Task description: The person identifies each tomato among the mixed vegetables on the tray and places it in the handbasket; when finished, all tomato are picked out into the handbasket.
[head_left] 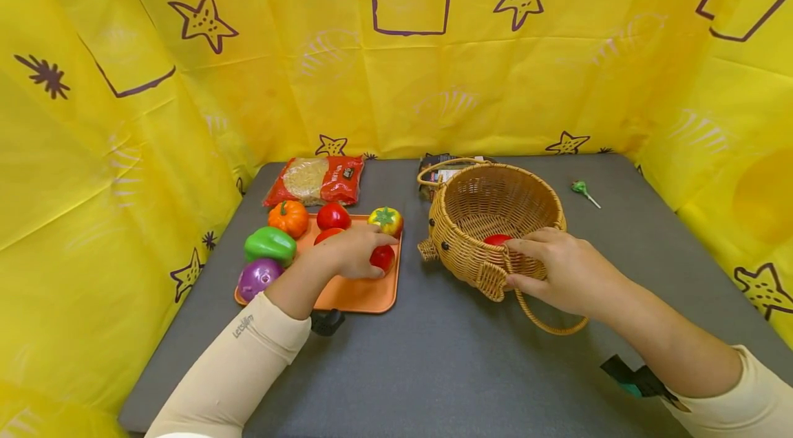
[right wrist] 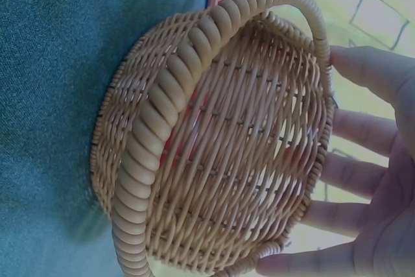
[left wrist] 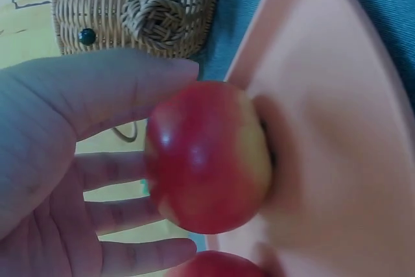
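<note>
At the right side of an orange tray (head_left: 356, 297), my left hand (head_left: 354, 252) holds a red apple with a yellow patch (left wrist: 207, 157) between thumb and fingers. The apple is close over the tray surface. A second red fruit (left wrist: 217, 266) shows below it in the left wrist view. My right hand (head_left: 570, 271) grips the near rim of a wicker basket (head_left: 461, 259), thumb outside and fingers over the edge. This basket has an animal face and two looped handles, one hanging toward me. Inside lies a red item (head_left: 498, 240), mostly hidden by the rim.
An orange pumpkin (head_left: 288, 219), green bell pepper (head_left: 270, 246), purple round vegetable (head_left: 259, 278), red fruit (head_left: 333, 215) and yellow green-topped fruit (head_left: 385, 220) sit on the tray. Behind are a red food bag (head_left: 316, 180) and a dark package (head_left: 430, 164). A green lollipop (head_left: 582, 189) lies right.
</note>
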`<state>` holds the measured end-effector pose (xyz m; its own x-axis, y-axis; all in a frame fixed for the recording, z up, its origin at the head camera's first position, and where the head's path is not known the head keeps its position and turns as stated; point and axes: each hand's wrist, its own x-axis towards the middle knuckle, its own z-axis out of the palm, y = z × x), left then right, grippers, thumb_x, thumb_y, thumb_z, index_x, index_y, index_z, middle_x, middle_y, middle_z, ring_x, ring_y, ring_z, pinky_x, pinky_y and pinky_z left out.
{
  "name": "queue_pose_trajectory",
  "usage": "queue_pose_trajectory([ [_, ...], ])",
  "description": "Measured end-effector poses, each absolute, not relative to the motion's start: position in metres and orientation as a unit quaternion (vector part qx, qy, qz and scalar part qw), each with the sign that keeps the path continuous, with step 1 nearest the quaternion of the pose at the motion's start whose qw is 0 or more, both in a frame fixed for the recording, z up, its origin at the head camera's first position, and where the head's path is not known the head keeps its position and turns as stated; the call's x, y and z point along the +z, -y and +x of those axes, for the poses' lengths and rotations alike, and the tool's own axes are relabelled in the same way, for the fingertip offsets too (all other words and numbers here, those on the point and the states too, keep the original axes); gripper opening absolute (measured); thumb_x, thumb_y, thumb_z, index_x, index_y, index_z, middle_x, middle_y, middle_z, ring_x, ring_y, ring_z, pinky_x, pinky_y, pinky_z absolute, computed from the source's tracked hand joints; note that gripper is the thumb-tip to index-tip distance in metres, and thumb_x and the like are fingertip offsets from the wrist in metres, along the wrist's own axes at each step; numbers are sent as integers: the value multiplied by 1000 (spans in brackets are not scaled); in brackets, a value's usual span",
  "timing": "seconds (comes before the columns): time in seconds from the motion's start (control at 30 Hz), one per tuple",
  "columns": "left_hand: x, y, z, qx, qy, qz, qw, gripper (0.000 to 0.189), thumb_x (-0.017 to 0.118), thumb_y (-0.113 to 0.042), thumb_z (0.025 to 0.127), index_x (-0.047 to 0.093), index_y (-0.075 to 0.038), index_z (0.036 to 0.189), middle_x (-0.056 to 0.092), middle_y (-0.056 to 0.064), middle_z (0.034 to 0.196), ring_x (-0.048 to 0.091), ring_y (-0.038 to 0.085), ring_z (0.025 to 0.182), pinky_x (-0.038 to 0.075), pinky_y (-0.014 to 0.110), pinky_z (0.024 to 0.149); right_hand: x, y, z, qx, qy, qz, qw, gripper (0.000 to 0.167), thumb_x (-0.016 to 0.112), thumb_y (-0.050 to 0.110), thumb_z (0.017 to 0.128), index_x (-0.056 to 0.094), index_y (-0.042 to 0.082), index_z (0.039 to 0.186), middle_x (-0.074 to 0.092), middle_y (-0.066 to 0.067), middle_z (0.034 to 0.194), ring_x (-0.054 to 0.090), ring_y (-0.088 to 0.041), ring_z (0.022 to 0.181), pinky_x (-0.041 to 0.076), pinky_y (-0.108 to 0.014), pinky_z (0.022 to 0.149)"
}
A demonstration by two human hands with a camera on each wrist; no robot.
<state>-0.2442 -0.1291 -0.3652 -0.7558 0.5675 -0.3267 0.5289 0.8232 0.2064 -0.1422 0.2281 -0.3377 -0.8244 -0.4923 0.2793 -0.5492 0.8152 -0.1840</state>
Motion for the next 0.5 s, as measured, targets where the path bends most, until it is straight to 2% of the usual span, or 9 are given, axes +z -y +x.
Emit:
queue_pose_trajectory([
  [0.2,-371,131,-244,45,-933,317,164,55,78,-25,90,62,-20,142,57,12,140,56,30,124,54,47,101,-338,-228,-143,132,944,280,112,48,86,34,83,74,13,124,73,-8,113,68,-28,104,58,-51,81],
  [0.5,-374,133,-243,51,-932,327,144,51,78,-22,90,65,-17,139,60,11,135,58,30,122,52,47,102,-337,-228,-142,132,947,275,102,48,84,36,85,73,14,126,72,-8,116,67,-31,106,58,-53,82],
])
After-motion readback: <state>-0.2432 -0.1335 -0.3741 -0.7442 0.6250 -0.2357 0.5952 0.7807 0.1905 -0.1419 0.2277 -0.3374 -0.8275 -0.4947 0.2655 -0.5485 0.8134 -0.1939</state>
